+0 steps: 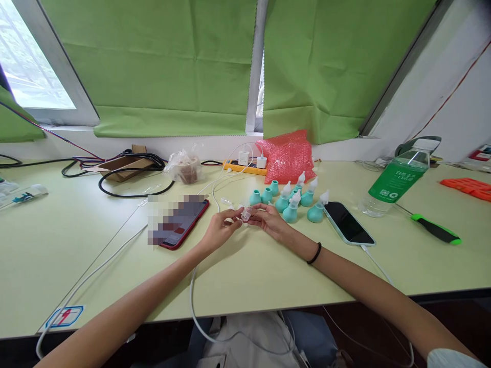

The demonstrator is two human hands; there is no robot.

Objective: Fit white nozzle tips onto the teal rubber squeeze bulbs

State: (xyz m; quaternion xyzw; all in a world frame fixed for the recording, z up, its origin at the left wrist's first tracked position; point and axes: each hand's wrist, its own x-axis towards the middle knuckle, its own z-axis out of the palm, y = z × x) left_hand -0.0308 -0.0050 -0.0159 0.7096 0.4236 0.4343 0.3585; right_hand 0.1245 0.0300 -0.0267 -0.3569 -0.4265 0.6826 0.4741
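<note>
Between the fingertips of both hands is a small clear plastic piece (246, 214), just above the table. My left hand (221, 226) pinches it from the left, and my right hand (271, 221) grips it from the right; the fingers partly cover its shape. Close behind my right hand stand several teal squeeze bulbs with clear pointed nozzles, one of them a bulb (315, 212) at the right end of the group. Farther left are teal bulbs without nozzles, such as an open-necked bulb (255, 197). Another small clear piece (227, 203) lies behind my left hand.
A red-cased phone (184, 230) lies left, a second phone (350, 223) right with its cable attached. Beyond stand a water bottle (399, 179) and a screwdriver (437, 229). At the back are a yellow power strip (249, 167), pink bubble wrap (289, 158) and a cardboard box (125, 167).
</note>
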